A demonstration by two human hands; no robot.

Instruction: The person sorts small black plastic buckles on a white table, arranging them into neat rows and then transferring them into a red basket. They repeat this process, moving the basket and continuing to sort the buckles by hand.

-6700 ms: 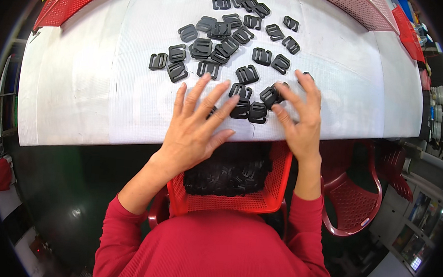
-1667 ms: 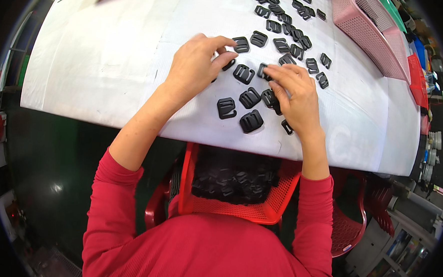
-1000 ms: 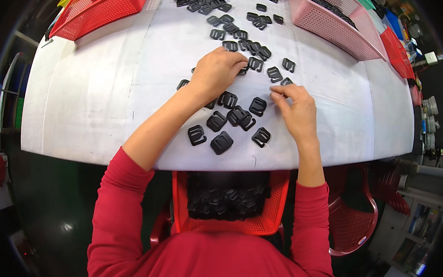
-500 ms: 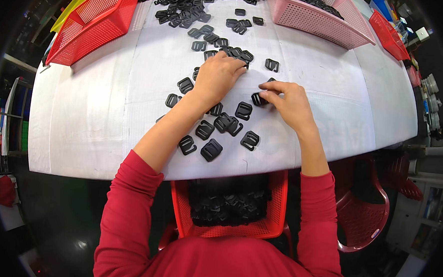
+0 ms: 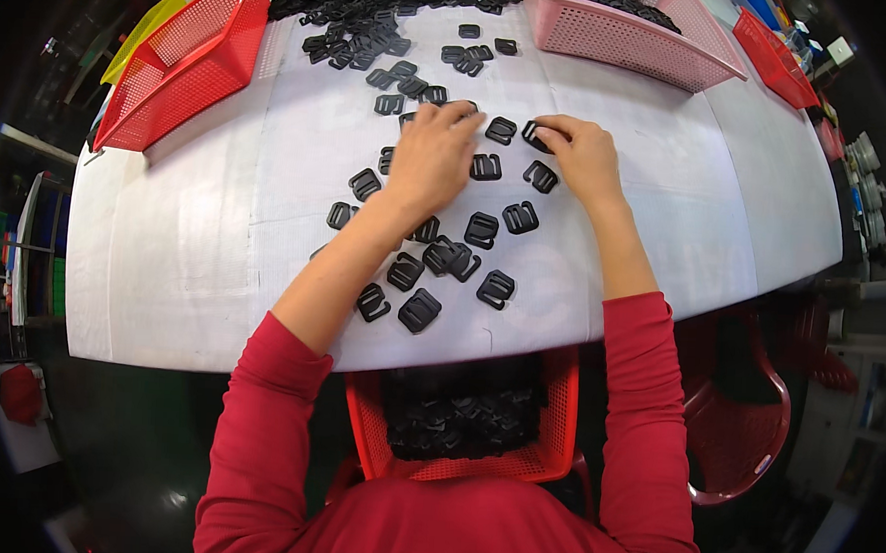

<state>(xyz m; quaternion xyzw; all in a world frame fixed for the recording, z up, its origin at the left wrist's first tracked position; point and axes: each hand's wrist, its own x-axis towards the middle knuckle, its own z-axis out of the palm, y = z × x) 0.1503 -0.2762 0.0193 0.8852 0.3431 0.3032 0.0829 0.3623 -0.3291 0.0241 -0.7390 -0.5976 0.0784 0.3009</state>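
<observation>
Your right hand (image 5: 583, 158) pinches a buckle (image 5: 533, 137), nearer you than the pink basket (image 5: 635, 48); your left hand (image 5: 433, 154) hides its grip. Step: apparently handling buckles singly. Release likely calls for parting that pinch.

Left hand (image 5: 432, 161): palm down over the tabletop (image 5: 184, 253), fingers bent onto buckles (image 5: 482, 228); contact at the tips partly hidden.
Right hand (image 5: 584, 162): thumb and fingers pinching the edge of a tilted buckle (image 5: 533, 137).
Buckles: black, slotted, strewn around and below both hands; some overlap, others lie apart.
Heap (image 5: 377, 8): many more buckles massed at the far side.
Pink basket (image 5: 630, 51): right of the heap, perforated, holding black pieces.
Red basket (image 5: 194, 88): at the far left, a yellow basket (image 5: 143, 39) just beside it.
Near basket (image 5: 561, 423): red, below the tabletop's near edge, black pieces inside.
Sleeves (image 5: 266, 407): red, ending on the forearms.
Chair (image 5: 745, 448): dark red, lower right.
</observation>
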